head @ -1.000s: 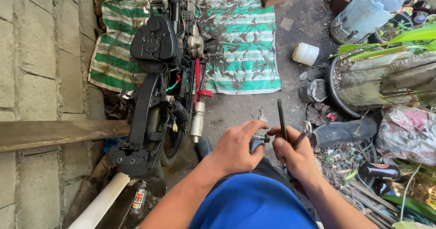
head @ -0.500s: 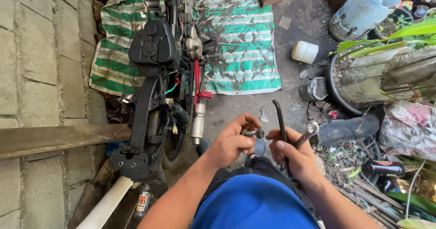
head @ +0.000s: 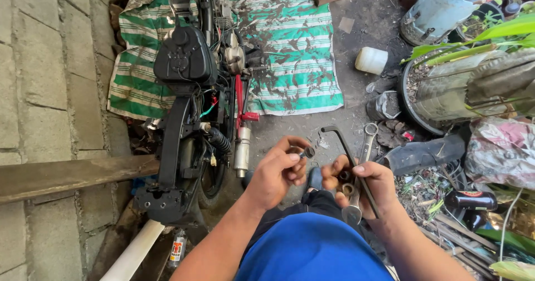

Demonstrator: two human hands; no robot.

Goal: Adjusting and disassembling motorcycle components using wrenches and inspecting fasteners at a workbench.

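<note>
Two bare hands work close together in the near middle of the view, above the person's lap and blue shirt (head: 312, 247). The left hand (head: 276, 172) is closed in a pinch on a small dark metal bolt-like part (head: 306, 152), thumb and forefinger gripping its shank so its round head points toward the right hand (head: 365, 183). That hand is clenched around several things at once: a silver open-ended steel spanner (head: 365, 147), a black L-shaped hex key (head: 340, 141) whose bent end sticks out to the far side, and a few small brownish metal rings or washers (head: 346, 189) cupped against the fingers. All of it is stiff, hard steel, probably greasy and so apt to slip; the bolt and rings look light and easy to drop into the dirt floor (head: 345, 63), so a fingertip pinch on the shank and a cupped palm suit them best, while the spanner and key are heavier and best held by mid-shaft. On the left stands a stripped black motorcycle frame (head: 181, 119), partly over a green-and-white striped cloth (head: 295, 63), with a concrete block wall (head: 39, 63) further left. A white plastic jar (head: 371, 59) lies far right.
</note>
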